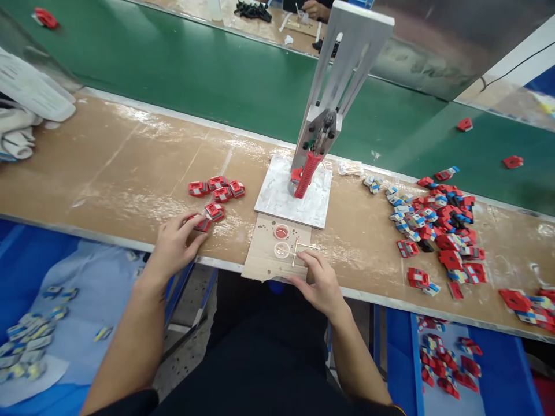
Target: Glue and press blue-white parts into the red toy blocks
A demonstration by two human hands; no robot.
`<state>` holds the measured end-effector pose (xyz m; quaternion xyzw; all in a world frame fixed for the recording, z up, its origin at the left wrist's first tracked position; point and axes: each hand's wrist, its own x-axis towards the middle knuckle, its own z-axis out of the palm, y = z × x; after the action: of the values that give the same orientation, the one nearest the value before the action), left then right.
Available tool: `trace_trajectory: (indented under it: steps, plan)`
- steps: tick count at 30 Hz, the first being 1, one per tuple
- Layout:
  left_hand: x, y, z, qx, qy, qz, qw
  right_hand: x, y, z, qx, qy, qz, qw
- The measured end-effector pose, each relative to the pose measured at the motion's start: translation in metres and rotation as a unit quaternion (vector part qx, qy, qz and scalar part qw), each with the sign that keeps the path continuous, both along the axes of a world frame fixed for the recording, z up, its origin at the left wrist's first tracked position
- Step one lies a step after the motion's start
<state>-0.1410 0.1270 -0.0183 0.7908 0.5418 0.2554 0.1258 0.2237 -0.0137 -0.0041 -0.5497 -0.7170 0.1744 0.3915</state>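
Observation:
My left hand has its thumb and fingers around a small red-and-grey toy vehicle part on the bench. Just beyond it lie several more red parts in a loose cluster. My right hand rests at a piece of cardboard, thumb and index finger apart. Its index fingertip is at some thin cotton swabs; whether it touches one is hard to tell. On the cardboard stand a small cup of red paint and a clear cup with pale contents.
A metal hand press with a red handle stands behind the cardboard. At right is a heap of red, blue and white toy parts. Blue bins hang below the bench. Beyond runs a green conveyor belt; another person's hand shows across it.

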Motion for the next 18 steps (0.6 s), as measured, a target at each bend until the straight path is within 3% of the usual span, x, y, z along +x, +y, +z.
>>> trace_trajectory:
  steps: [6, 9, 11, 14, 16, 18]
  plan:
    - [0.003, -0.016, -0.018, 0.027, -0.146, 0.044, 0.988, -0.012, 0.015, 0.008, 0.057, -0.016, 0.003, 0.998]
    - [0.012, -0.040, -0.018, 0.007, -0.290, 0.072, 0.954, -0.013, 0.019, 0.014, 0.072, -0.025, 0.006, 0.997]
    - [0.027, -0.057, -0.014, -0.043, -0.426, 0.081, 0.900, -0.012, 0.021, 0.015, 0.068, -0.027, 0.001, 0.997]
    - [0.057, -0.075, -0.001, -0.130, -0.619, 0.080, 0.770, -0.010, 0.023, 0.017, 0.056, -0.039, 0.001, 0.998]
    - [0.076, -0.079, 0.009, -0.193, -0.686, 0.079, 0.697, -0.010, 0.024, 0.021, 0.057, -0.056, 0.004, 0.997]
    - [0.089, -0.078, 0.016, -0.259, -0.708, 0.066, 0.654, -0.010, 0.028, 0.028, 0.069, -0.077, 0.007, 0.995]
